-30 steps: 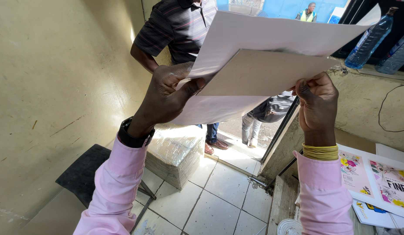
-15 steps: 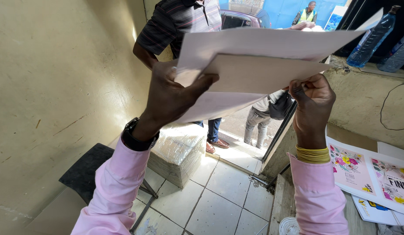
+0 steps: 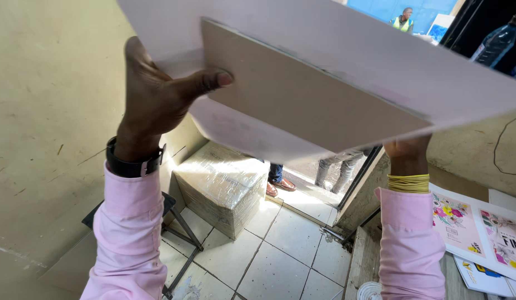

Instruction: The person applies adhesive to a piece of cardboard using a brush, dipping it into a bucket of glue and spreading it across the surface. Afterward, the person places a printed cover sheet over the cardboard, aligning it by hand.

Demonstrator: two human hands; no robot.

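Both my arms, in pink sleeves, are raised and hold up a stack of large sheets: a grey-brown card board (image 3: 308, 91) lying against a bigger white sheet (image 3: 380, 50). My left hand (image 3: 158, 97) grips the left edge, thumb pressed on the board's face; a black watch is on that wrist. My right hand (image 3: 407, 151) holds the lower right edge and is mostly hidden behind the board; yellow bands circle that wrist.
A plastic-wrapped box (image 3: 222, 186) sits on the tiled floor (image 3: 280, 261) below. A dark stool (image 3: 174, 222) stands by the beige wall at left. Another person's legs (image 3: 336, 166) show in the doorway. Printed floral sheets (image 3: 480, 233) lie at right. Plastic bottles (image 3: 494, 47) stand upper right.
The sheets have come closer to the camera and now fill the top of the view, hiding the person in the doorway. My right hand has slipped behind the board.
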